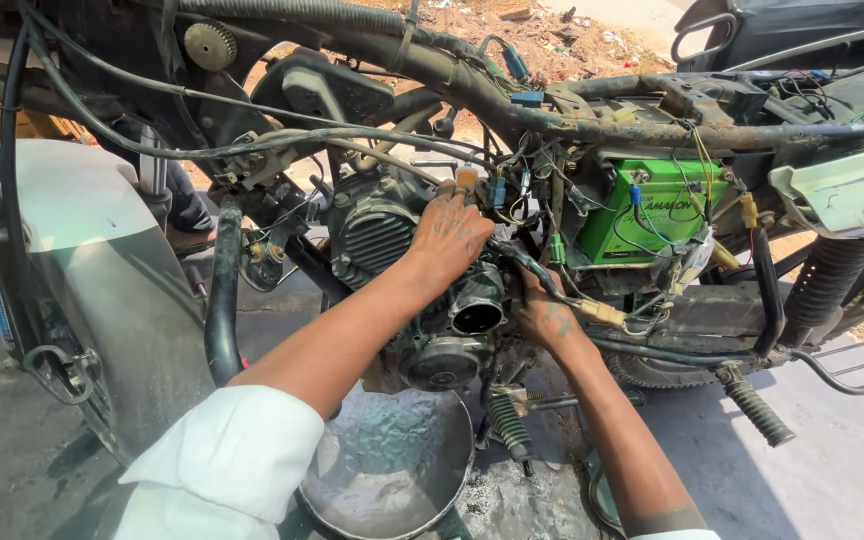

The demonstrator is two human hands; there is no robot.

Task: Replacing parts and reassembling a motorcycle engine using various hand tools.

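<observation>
At the middle of the stripped motorcycle frame (592, 120), the left hand (449, 238) lies on top of the engine (422, 290), its fingers bent over the upper part near a bundle of wires (512, 190); I cannot tell if they pinch something. The right hand (544, 315) reaches from below behind the round open port (476, 315) of the engine, and its fingers are hidden, so its grip cannot be told. Just to the right, a green battery (642, 210) sits inside the frame. Under the engine, a round metal pan (392, 465) stands on the ground. The grey front mudguard (92, 260) is at the left edge.
</observation>
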